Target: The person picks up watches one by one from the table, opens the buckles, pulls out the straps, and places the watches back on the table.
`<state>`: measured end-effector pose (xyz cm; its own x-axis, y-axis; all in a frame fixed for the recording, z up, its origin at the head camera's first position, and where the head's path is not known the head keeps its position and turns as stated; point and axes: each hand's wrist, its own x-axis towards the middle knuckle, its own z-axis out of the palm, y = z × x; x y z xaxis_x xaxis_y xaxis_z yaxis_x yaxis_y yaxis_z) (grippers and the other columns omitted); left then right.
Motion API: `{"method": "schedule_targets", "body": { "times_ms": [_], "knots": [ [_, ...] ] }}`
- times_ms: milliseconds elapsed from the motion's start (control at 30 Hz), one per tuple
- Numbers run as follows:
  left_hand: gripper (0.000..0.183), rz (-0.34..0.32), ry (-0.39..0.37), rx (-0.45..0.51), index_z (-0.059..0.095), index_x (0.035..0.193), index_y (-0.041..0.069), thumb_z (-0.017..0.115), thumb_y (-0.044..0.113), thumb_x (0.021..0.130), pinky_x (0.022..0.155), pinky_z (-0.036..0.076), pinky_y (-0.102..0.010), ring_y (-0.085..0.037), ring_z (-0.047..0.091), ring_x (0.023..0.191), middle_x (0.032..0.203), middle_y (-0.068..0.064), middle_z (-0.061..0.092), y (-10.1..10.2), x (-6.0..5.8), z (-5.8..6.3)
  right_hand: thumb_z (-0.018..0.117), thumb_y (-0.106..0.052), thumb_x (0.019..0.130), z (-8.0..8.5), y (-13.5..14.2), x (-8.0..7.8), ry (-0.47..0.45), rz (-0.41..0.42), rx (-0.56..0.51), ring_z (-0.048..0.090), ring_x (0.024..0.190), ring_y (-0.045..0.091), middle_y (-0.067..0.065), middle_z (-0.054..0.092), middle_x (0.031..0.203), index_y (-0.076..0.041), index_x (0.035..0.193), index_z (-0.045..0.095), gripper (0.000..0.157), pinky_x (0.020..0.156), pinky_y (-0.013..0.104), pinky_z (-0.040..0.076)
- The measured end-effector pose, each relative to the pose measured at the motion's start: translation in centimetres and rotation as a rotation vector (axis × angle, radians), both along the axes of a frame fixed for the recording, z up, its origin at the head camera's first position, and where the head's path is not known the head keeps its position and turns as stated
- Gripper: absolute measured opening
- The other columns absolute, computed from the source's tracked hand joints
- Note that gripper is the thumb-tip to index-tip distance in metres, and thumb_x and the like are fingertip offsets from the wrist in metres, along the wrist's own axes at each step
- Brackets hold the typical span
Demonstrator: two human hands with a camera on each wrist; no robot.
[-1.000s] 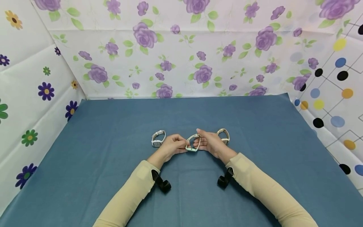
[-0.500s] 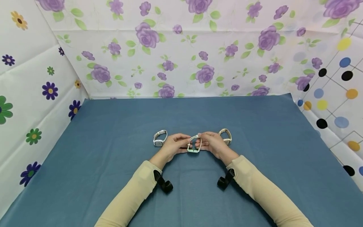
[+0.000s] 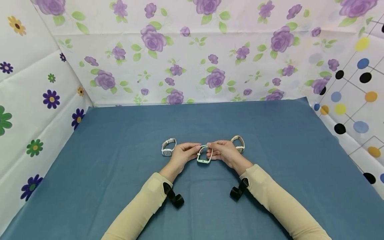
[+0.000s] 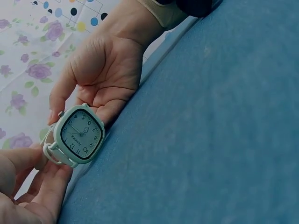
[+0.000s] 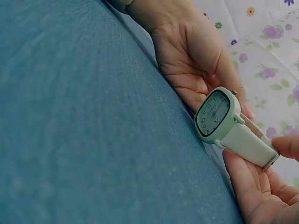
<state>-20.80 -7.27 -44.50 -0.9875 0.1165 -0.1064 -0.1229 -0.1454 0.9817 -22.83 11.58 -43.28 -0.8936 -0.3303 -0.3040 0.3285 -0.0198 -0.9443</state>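
Observation:
A pale green wristwatch (image 3: 204, 161) with a rounded-square case is held between both hands, its strap looped and its case toward the person. My left hand (image 3: 181, 155) pinches the strap at the left with thumb and fingers. From the other side, my right hand (image 3: 225, 152) pinches the strap near its top. The dial (image 4: 80, 133) faces the left wrist camera, numerals showing. In the right wrist view the strap (image 5: 247, 144) runs from the case to the fingertips, which partly cover its far end.
A white watch (image 3: 167, 152) stands on the blue cloth (image 3: 192, 206) just left of my left hand. Behind my right hand is a cream watch (image 3: 242, 143), partly hidden. Flowered sheets (image 3: 186, 66) form the back and left walls, a dotted one (image 3: 360, 106) the right.
My right thumb, raised a second ago, now lies down on the strap. My left fingertips have shifted up along the strap toward its top. The other watches stay put.

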Motion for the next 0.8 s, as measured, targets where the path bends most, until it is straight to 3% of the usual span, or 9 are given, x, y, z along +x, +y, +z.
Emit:
{"method": "schedule_targets", "body": {
  "times_ms": [200,800],
  "knots": [
    [0.022,0.040,0.026,-0.002,0.067,0.109,-0.010,0.063,0.001,0.090,0.078,0.058,-0.028,-0.007,0.068,0.079,0.089,-0.005,0.071,0.09,0.33,-0.39,0.058,-0.016,0.096,-0.06,-0.07,-0.13,0.001,0.038,0.051,0.067,0.068,0.010,0.003,0.064,0.078,0.010,0.118,0.056,0.034,0.070,0.028,0.059],
    [0.023,0.027,0.053,-0.026,0.066,0.109,-0.012,0.063,0.001,0.090,0.076,0.058,-0.028,-0.009,0.069,0.082,0.100,-0.019,0.071,0.55,0.34,-0.22,0.057,-0.014,0.096,0.00,0.09,0.15,0.012,0.023,0.064,0.067,0.065,0.010,0.003,0.065,0.076,0.010,0.117,0.058,0.032,0.067,0.027,0.059]
  ]
}}
